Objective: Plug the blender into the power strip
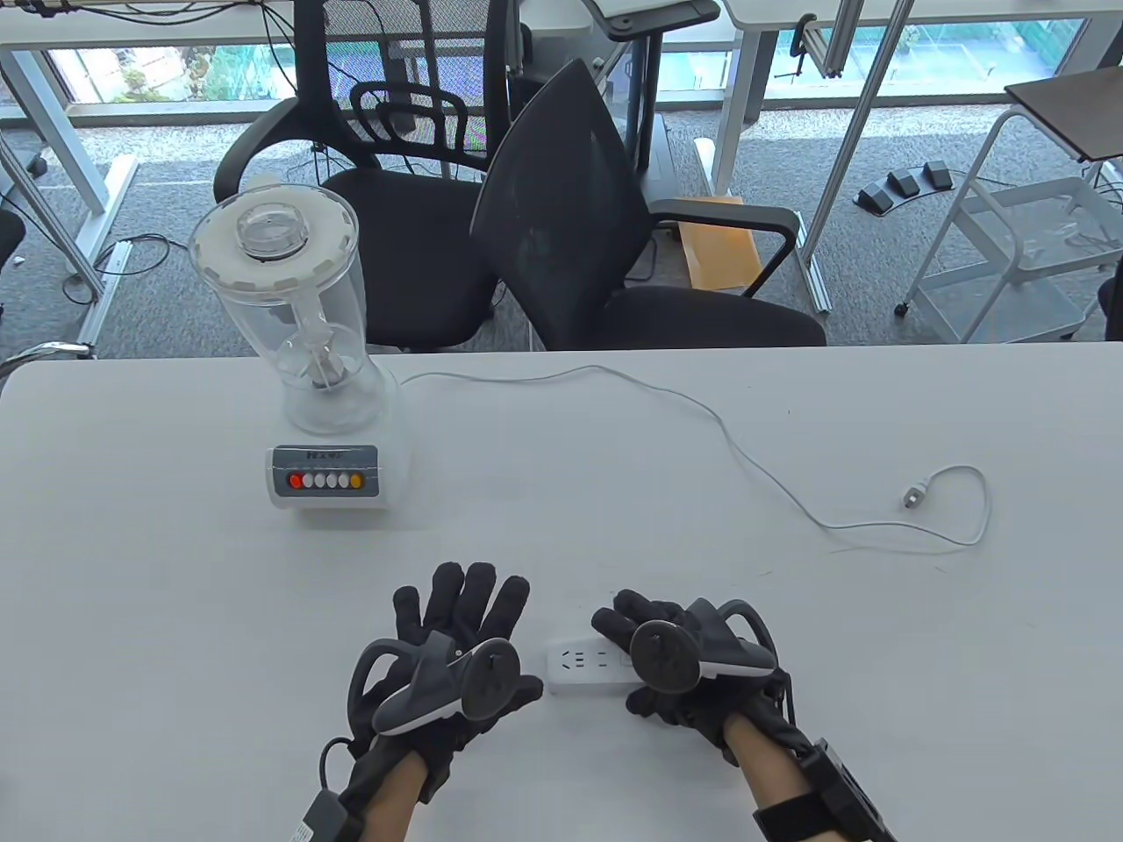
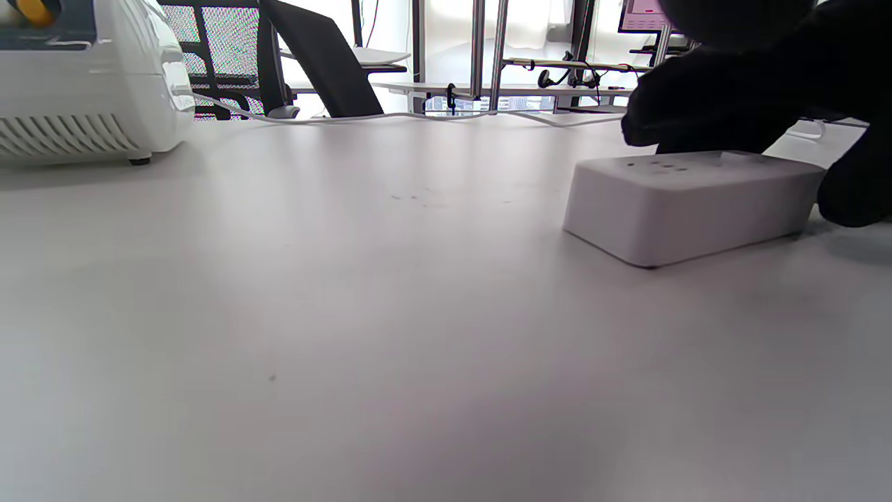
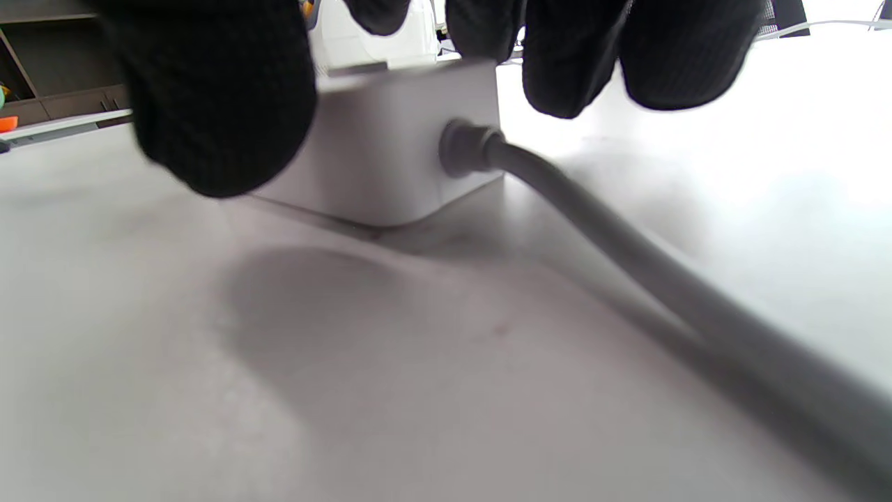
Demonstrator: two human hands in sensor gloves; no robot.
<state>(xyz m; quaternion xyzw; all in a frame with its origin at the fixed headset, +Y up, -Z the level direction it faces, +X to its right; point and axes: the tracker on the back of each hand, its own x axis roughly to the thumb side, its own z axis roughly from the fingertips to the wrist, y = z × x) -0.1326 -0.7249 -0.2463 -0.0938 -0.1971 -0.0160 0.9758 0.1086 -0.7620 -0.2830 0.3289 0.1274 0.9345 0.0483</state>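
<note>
Here your right hand (image 1: 680, 667) grasps the power strip (image 1: 583, 668) at lower centre; your left hand (image 1: 452, 667) lies released beside it. The blender (image 1: 307, 368) stands upper left, its plug (image 1: 915, 497) at right.

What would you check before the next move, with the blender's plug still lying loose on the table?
1. Power strip held steady: ok. The right hand grips its right end, thumb on one side and fingers on the other in the right wrist view.
2. Sockets uncovered: ok. The strip's left end shows open socket holes.
3. Plug reachable: ok. It lies bare on the table, far right, nothing on it.
4. Cord free of snags: ok. It runs loose from the blender to the plug.
5. Left hand free: ok. It rests flat beside the strip, holding nothing.
6. Strip itself powered: cannot tell. Its own cable leaves the frame.
</note>
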